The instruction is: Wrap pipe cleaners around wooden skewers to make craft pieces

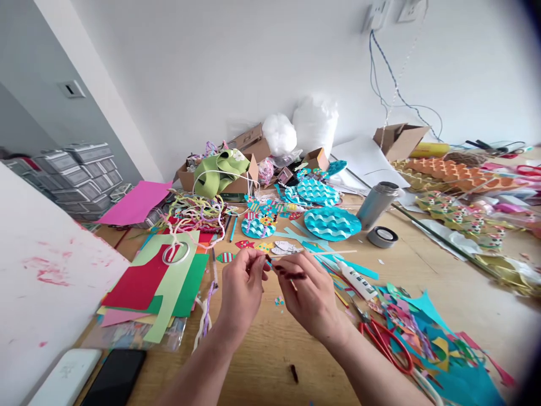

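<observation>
Both of my hands meet above the middle of the wooden table, fingertips nearly touching. Between them is a dark brown fuzzy strip (291, 274), pinched at its left end by my left hand (245, 282) and lying across the fingers of my right hand (310, 290). A short dark brown piece (293, 373) rests on the table between my forearms. Just beyond my fingers are small patterned paper fish (264, 247) and a white paper fish (286, 247). Farther back lies a blue disc with wavy pale strips (332, 223).
Red-handled scissors (391, 344), a white glue tube (357, 280) and paper scraps (443, 344) lie right. A grey flask (377, 204) stands beyond them. Coloured paper sheets (186, 299), a roll of tape (176, 253) and a black phone (114, 376) are left.
</observation>
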A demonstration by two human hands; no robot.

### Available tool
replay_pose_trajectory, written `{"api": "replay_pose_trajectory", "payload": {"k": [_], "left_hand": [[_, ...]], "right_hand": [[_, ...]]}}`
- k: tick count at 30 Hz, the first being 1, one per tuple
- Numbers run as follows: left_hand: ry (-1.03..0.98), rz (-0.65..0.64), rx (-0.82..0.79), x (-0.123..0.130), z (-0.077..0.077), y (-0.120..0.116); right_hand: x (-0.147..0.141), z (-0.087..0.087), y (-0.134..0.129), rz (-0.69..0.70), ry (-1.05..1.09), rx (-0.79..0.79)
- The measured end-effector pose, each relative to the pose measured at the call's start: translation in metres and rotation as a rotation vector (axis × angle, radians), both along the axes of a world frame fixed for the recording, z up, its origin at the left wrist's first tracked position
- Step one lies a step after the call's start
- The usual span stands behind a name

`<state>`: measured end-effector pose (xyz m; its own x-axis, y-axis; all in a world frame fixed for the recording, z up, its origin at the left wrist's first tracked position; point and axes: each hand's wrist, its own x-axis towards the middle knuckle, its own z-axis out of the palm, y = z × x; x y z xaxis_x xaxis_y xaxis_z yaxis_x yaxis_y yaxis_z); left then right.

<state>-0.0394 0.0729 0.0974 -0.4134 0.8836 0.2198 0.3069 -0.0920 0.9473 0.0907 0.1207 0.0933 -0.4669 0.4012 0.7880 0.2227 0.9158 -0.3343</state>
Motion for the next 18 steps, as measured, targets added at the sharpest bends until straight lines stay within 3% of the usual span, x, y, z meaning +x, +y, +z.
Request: {"api": "replay_pose_trajectory", "payload": {"k": [3,6,11,15,18], "left_hand": [[-0.062,0.041,0.054,0.000,0.000,0.000],[-0.033,0.105,0.178,0.002,0.000,-0.002],[0.314,0.183,0.438,0.005,0.000,-0.006],[0.490,0.175,0.546,0.009,-0.001,-0.007],[0.542,0.167,0.530,0.010,-0.002,-0.005]], "right_hand": [[-0.007,-0.009,-0.002,0.029,0.135,-0.069],[-0.013,-0.010,-0.007,0.033,0.303,-0.344],[-0.015,-0.002,-0.011,0.178,0.419,-0.822],[-0.012,0.002,-0.010,0.205,0.490,-0.925],[-0.010,0.003,-0.008,0.174,0.491,-0.950]]}}
